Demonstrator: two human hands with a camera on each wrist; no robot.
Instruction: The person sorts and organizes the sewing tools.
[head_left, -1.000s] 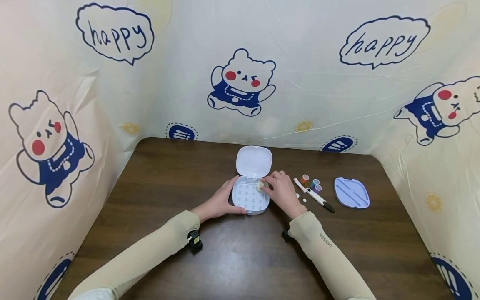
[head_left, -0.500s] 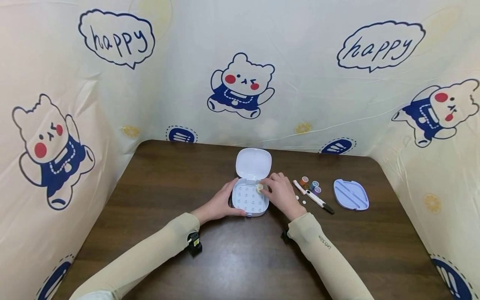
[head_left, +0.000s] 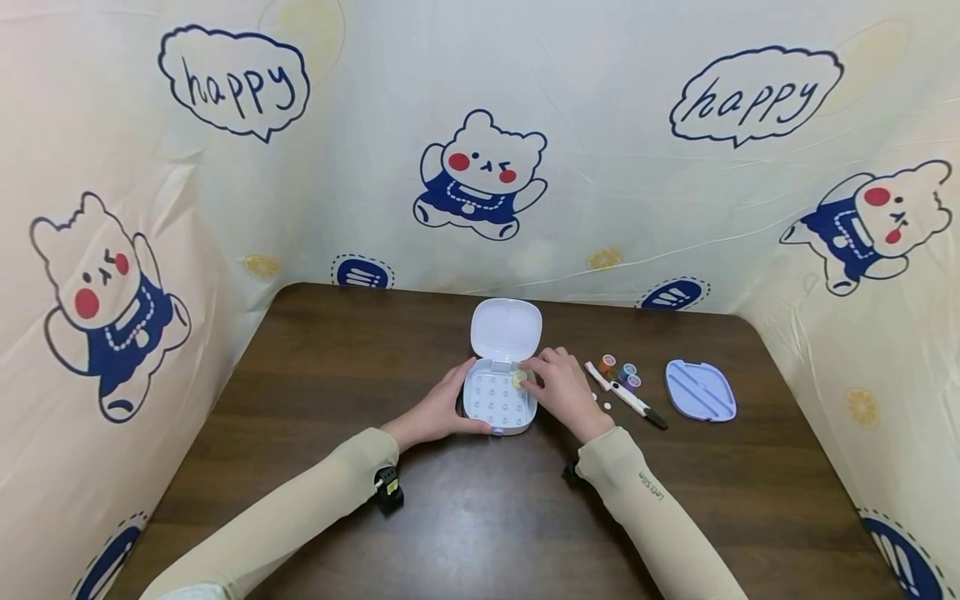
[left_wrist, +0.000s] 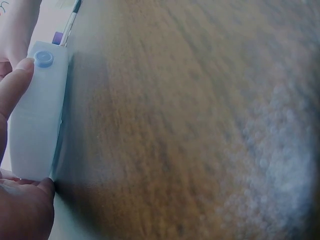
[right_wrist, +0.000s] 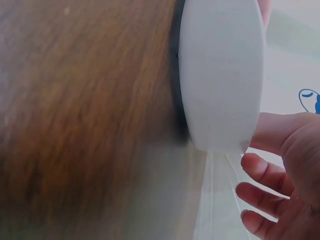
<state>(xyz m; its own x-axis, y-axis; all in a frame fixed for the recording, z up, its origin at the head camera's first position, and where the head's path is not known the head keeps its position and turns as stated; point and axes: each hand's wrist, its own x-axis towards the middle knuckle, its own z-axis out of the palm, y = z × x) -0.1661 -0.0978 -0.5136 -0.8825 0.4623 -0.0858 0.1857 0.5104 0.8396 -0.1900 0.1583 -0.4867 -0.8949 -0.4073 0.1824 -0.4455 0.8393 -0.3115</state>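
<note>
A white sewing box (head_left: 495,423) stands on the table, its hinged lid (head_left: 506,327) raised at the back. Rows of short pegs line its inside. My left hand (head_left: 441,408) grips the box from the left, thumb at the front near the blue button (left_wrist: 44,58), other fingers round the far side. With thumb and forefinger, my right hand (head_left: 564,388) pinches a yellow thread spool (head_left: 518,380) in the box's back right corner. In the right wrist view, the remaining fingers (right_wrist: 260,197) are loosely bent beside the box wall.
Right of the box lie several coloured thread spools (head_left: 628,372), a white pen-like tool with a black end (head_left: 639,403), a short white stick (head_left: 597,375) and small white buttons (head_left: 607,406). Farther right lies a lilac tray (head_left: 701,392) with diagonal slots. A printed curtain surrounds the table.
The head view has shifted slightly, so everything sits a little lower in it. Both hands keep their places, and the right thumb and forefinger stay on the yellow spool.
</note>
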